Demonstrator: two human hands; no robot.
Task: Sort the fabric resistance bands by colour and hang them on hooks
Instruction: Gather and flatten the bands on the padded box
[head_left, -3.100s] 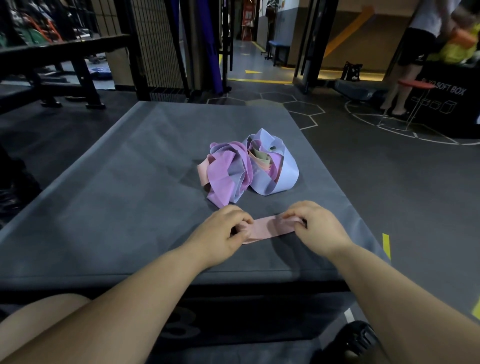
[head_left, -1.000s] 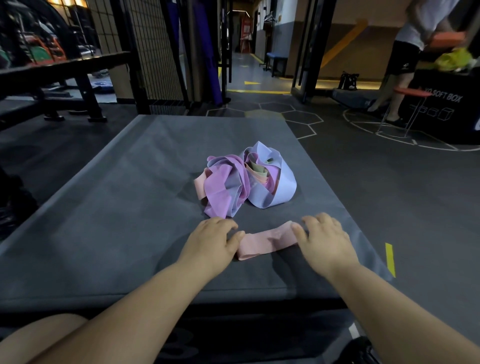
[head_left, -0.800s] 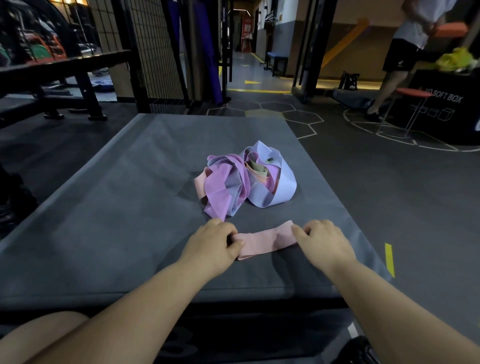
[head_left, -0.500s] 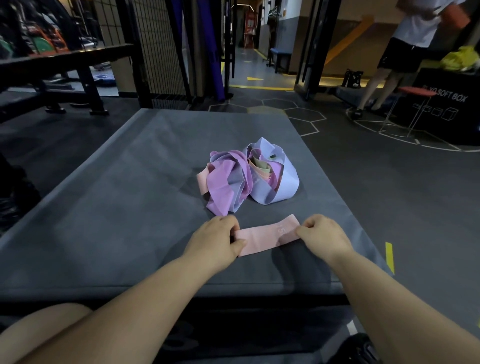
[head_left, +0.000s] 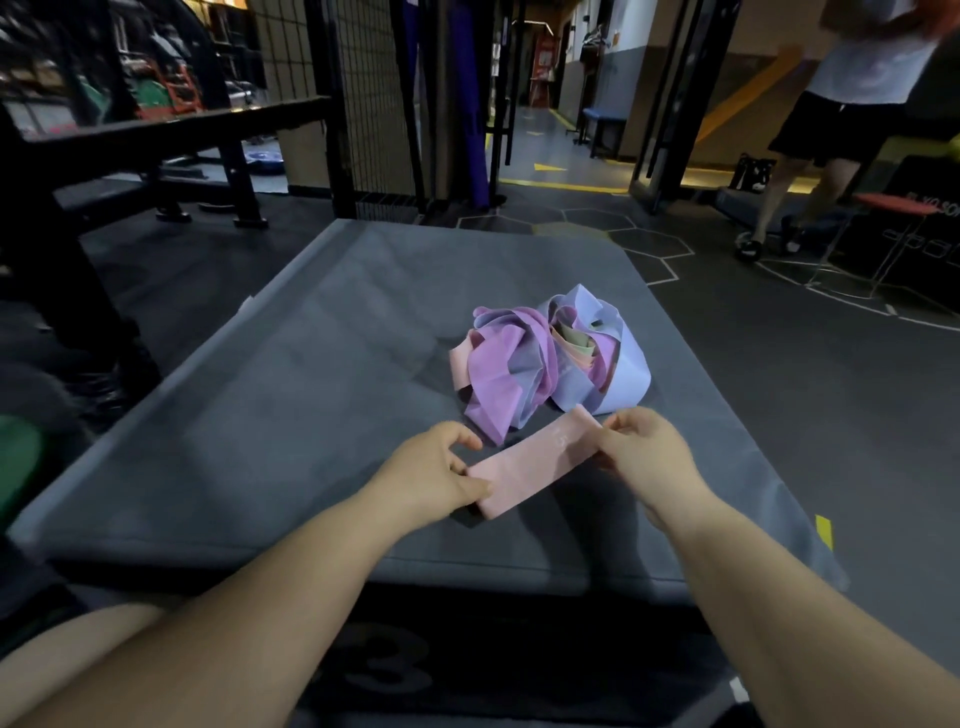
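A flat pink fabric band (head_left: 530, 465) is stretched between my two hands just above the grey mat (head_left: 270, 415). My left hand (head_left: 434, 475) pinches its near left end. My right hand (head_left: 647, 457) pinches its far right end, which sits higher. Right behind it lies a tangled pile of bands (head_left: 550, 364): a purple one on the left, a pale lilac-blue loop on the right, with pink, peach and beige bands tucked inside. No hooks are in view.
The mat covers a raised platform with its front edge just below my forearms. A black metal rack (head_left: 156, 135) stands at the back left, a wire mesh panel (head_left: 374, 104) behind. At the far right a person (head_left: 841, 119) stands by a black soft box (head_left: 924, 234).
The pink band has come up off the mat, its right end raised and tilted toward the pile. Both hands went from pressing it flat to pinching its ends. The person at right stepped closer.
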